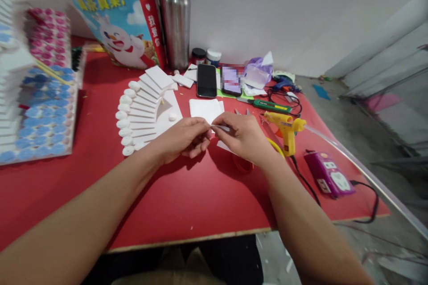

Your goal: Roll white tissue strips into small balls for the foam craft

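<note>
We log: left hand (187, 137) and right hand (243, 136) both pinch white strip (222, 128) above tabletop (187, 196). Foam stair fan (143, 111) beside them looks many steps built; strip apparently unattached; glue gun (286, 130) parked.

Bright, even indoor light; wide-angle view, soft at the edges.
The left hand (185, 136) and right hand (244, 136) cast soft shadows toward the viewer on the red table (187, 196). Pale glare streaks the steel flask (174, 22). The pinched white strip (220, 128) is sharp; the foam stack (36, 98) and floor (384, 142) smear and bend.
</note>
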`<move>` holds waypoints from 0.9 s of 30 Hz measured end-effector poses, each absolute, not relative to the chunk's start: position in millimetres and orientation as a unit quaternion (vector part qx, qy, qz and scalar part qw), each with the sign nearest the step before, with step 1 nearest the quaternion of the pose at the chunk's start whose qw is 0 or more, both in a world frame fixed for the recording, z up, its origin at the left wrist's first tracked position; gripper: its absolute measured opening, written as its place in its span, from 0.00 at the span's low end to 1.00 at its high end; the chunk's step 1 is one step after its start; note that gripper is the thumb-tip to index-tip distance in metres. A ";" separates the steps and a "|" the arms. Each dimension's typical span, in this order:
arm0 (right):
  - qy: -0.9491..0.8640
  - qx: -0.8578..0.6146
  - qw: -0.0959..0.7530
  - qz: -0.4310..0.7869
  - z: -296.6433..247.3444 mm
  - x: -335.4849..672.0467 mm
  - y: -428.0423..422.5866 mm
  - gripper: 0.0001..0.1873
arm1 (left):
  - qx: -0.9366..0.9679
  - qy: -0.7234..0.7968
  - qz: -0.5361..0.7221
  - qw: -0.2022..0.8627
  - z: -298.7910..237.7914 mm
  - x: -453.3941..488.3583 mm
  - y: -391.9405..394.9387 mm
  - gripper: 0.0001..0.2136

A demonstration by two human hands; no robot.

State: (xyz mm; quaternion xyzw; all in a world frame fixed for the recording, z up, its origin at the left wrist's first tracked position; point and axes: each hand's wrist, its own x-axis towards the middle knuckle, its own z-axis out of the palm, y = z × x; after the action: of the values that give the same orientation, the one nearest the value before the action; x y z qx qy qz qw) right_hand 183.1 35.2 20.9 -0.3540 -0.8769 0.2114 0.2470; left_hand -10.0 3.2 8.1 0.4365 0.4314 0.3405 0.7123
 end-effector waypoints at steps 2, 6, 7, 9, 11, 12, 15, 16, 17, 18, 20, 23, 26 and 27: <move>-0.883 -0.340 0.244 0.211 20.7 183.5 35.0 0.06 | 0.460 0.455 0.340 0.683 8.8 -7.8 2.1 0.10; -0.886 -0.334 0.240 0.214 20.9 183.8 34.8 0.10 | 0.429 0.455 0.344 0.700 7.7 -10.4 5.5 0.10; -0.887 -0.334 0.239 0.211 21.0 183.7 34.9 0.09 | 0.420 0.449 0.343 0.710 7.2 -12.2 6.7 0.10; -0.888 -0.335 0.239 0.205 21.0 183.5 35.2 0.08 | 0.402 0.437 0.340 0.729 6.2 -15.7 8.9 0.11; -0.886 -0.340 0.240 0.205 20.4 183.3 35.7 0.07 | 0.383 0.428 0.339 0.745 5.4 -18.2 10.0 0.12; -0.885 -0.343 0.239 0.206 19.9 183.2 36.1 0.07 | 0.377 0.426 0.339 0.749 5.0 -19.0 10.3 0.12; -0.887 -0.345 0.231 0.201 18.6 183.7 37.4 0.07 | 0.383 0.421 0.339 0.749 4.2 -19.6 10.3 0.10; -0.889 -0.344 0.227 0.199 18.5 184.1 37.8 0.07 | 0.391 0.418 0.338 0.747 4.0 -19.7 10.2 0.09; -0.890 -0.344 0.223 0.199 18.6 184.6 38.2 0.08 | 0.401 0.415 0.337 0.744 4.0 -19.9 10.3 0.09; -0.891 -0.344 0.218 0.200 19.1 185.2 38.5 0.08 | 0.410 0.411 0.333 0.743 4.0 -20.2 10.3 0.08; -0.892 -0.343 0.206 0.208 20.8 186.2 38.6 0.08 | 0.428 0.409 0.318 0.741 4.0 -21.2 10.3 0.08; -0.897 -0.341 0.181 0.217 24.3 186.8 37.3 0.08 | 0.464 0.417 0.288 0.727 3.9 -22.3 9.3 0.09; -0.897 -0.349 0.166 0.214 26.5 185.2 34.6 0.07 | 0.521 0.431 0.266 0.687 3.8 -21.2 6.4 0.09; -0.895 -0.356 0.166 0.212 26.6 184.0 33.7 0.07 | 0.543 0.439 0.256 0.668 3.9 -20.2 5.1 0.09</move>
State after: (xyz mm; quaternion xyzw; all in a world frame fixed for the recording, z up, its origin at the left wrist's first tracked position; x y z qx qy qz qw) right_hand 184.0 33.7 26.6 -0.3562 -0.8948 0.2120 0.1657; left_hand -20.2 5.1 3.9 0.5434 0.4390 0.2558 0.6682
